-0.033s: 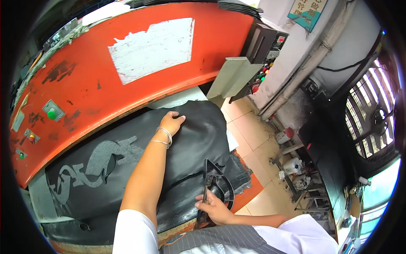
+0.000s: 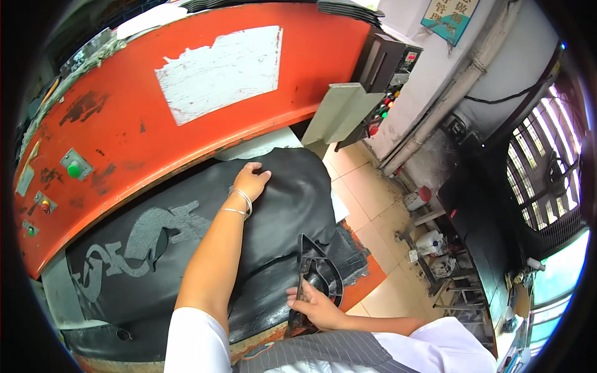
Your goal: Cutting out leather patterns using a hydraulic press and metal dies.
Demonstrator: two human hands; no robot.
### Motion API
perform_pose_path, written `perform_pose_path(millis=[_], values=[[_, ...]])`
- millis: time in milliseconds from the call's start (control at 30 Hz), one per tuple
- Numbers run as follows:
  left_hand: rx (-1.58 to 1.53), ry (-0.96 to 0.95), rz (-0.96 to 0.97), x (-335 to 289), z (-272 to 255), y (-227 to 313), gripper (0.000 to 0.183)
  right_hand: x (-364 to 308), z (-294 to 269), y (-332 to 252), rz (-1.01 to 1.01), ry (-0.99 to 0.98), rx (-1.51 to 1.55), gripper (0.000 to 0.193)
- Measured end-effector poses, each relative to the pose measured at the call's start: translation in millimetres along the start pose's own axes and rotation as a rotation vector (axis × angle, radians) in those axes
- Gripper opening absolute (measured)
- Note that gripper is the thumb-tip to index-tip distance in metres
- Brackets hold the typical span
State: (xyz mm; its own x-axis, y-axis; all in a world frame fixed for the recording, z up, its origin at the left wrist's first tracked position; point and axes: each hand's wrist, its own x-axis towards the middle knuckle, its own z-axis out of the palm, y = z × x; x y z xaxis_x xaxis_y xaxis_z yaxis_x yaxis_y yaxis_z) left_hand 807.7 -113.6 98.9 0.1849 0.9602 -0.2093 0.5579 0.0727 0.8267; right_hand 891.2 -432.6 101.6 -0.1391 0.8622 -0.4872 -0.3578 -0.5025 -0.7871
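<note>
A wide black leather sheet (image 2: 292, 193) covers the bed of the machine. At its left, cut-out gaps (image 2: 146, 242) of curved shapes show a rough grey surface beneath. My left hand (image 2: 250, 182) rests on the sheet near its far edge, fingers bent and thumb held apart. Two silvery bangles circle that wrist. Close to my body, my right hand (image 2: 315, 306) grips the straight side of a dark metal cutting die (image 2: 333, 273), a frame with a curved outer wall. The die stands over the sheet's near right edge; my fingers hide part of it.
Beyond the sheet rises the orange machine body (image 2: 124, 93), with a green button (image 2: 74, 170) at its left. A grey metal plate (image 2: 341, 115) juts out at the right, beside a control box (image 2: 388, 68). Tiled floor (image 2: 367, 193) lies right; farther over is a black-topped table (image 2: 479, 230).
</note>
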Motion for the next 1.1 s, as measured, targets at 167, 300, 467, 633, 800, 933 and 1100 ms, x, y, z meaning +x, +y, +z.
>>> perform_pose_path(millis=[167,300,467,633,800,933,1100], values=[[0.420,0.204,0.349,-11,16,-9,0.036,-24,-46,-50,-0.404,0.171,-0.849,0.057],[0.722,0.185,0.397,-19,32,-13,0.045,-24,-78,-59,-0.345,0.399,-1.317,0.052],[0.815,0.071,0.325,-5,36,3,0.056,-20,-79,-45,0.008,0.297,-1.259,0.048],[0.825,0.122,0.308,30,24,4,0.056,-23,-91,-61,-0.091,0.296,-1.170,0.044],[0.885,0.126,0.382,0,17,-15,0.059,2,-94,-113,-0.442,0.358,-0.975,0.034],[0.863,0.023,0.421,-69,-10,-36,0.064,69,-97,-143,-0.452,0.266,-1.013,0.025],[0.745,0.020,0.416,-146,-52,-79,0.065,163,-92,-151,-0.345,0.229,-1.058,0.026]])
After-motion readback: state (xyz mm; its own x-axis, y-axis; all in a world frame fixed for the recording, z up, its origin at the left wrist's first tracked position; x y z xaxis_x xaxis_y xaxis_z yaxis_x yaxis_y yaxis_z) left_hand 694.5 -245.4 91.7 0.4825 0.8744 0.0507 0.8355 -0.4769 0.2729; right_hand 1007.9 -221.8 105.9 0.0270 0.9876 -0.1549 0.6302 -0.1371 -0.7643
